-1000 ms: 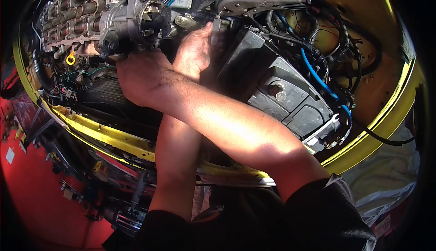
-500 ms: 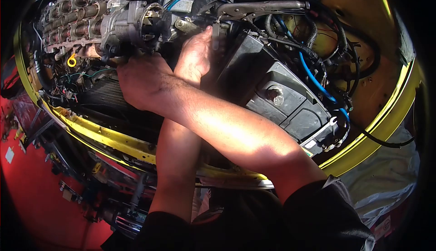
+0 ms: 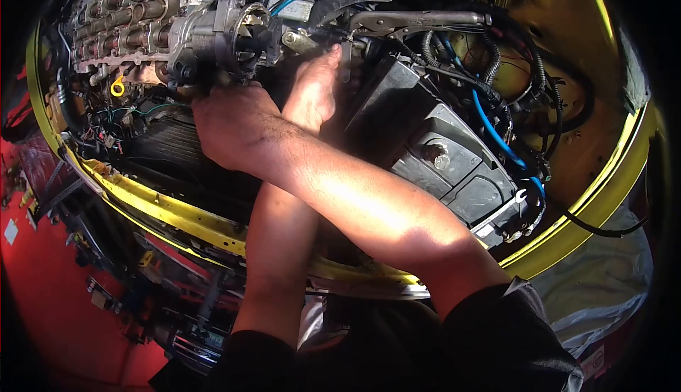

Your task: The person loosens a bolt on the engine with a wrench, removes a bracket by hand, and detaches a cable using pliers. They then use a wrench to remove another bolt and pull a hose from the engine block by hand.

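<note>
Both forearms cross beside the black ribbed battery (image 3: 454,158); right hand (image 3: 230,126) and left hand (image 3: 316,87) reach under the rough metal distributor (image 3: 227,34), fingers hidden, grip unclear, tight space

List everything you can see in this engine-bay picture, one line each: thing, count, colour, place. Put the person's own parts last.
engine: one, grey metal, upper left of the bay
locking pliers: one, silver, top centre, lying across the hoses
battery: one, black, right of centre
blue hose: one, blue, running along the battery's far side
spanner: one, silver, at the battery's lower corner
yellow ring: one, yellow, left of the engine
car body edge: one, yellow, curving round the bay
floor: one, red, lower left
sleeves: two, black, bottom
left hand: one, reaching up beside the battery
right hand: one, crossed over, under the engine
</note>
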Demonstrator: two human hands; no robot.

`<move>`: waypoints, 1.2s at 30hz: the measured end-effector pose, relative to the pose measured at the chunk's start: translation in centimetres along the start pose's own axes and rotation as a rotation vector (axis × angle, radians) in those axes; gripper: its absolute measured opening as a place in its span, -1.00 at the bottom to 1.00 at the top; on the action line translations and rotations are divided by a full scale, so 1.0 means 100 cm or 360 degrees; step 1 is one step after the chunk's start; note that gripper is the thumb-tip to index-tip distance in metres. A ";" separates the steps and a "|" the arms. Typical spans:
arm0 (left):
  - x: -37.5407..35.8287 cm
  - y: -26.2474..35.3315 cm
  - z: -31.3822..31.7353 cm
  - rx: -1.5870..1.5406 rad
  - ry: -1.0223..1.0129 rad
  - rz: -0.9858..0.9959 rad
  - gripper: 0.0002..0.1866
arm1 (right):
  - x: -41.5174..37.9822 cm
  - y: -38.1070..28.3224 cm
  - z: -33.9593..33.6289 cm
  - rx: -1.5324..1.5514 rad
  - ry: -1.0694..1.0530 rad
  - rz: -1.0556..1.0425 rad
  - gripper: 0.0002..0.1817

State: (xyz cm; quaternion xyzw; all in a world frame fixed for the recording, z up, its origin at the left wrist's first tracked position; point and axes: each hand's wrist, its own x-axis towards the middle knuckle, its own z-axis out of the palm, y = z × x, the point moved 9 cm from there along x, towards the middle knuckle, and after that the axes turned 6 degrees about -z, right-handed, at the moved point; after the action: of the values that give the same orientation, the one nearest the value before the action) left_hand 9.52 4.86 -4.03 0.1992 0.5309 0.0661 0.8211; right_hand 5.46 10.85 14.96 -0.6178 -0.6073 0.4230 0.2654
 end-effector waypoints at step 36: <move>-0.046 0.046 0.029 0.1958 0.0818 0.0837 -0.72 | -0.001 -0.001 0.002 0.0014 0.0007 -0.0008 -0.71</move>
State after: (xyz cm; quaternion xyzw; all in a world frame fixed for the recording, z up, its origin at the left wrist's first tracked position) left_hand 10.67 6.82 2.68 0.7256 0.5828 -0.0047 0.3658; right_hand 5.26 10.77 14.95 -0.6161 -0.6064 0.4237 0.2704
